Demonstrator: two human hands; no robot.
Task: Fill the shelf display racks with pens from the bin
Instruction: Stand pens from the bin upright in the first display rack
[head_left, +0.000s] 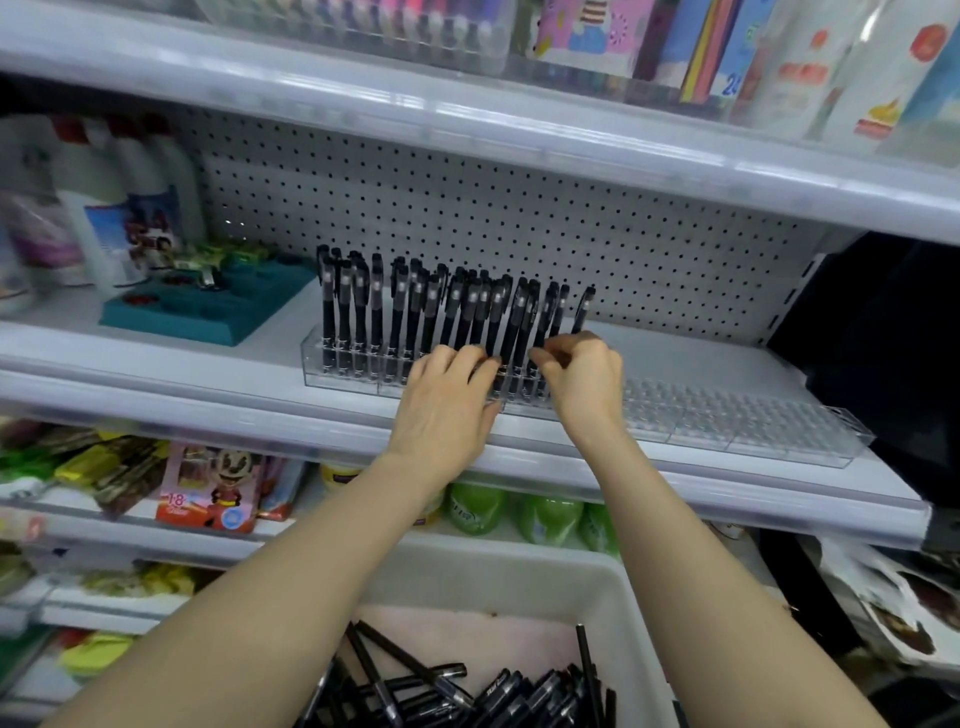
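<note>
1. Right hand (582, 376) pinches a black pen (545, 322) low on its barrel at the middle of the clear rack (753, 431), apparently seating it. The left hand (447, 400), just left of it at the rack's front edge, has its fingers bent over upright barrels; whether it grips or only steadies them I cannot tell.
2. Below and in front of the rack, nearest the camera, the white bin (613, 587) holds a heap of loose pens (467, 691), so plenty remains to place.
3. From the rack's left end to its middle, standing pens (395, 312) fill the holes, some leaning. That part looks done.
4. From the hands to the rack's right end the holes stand bare, and that stretch is the work left.
5. Behind the rack rises the pegboard (519, 208).
</note>
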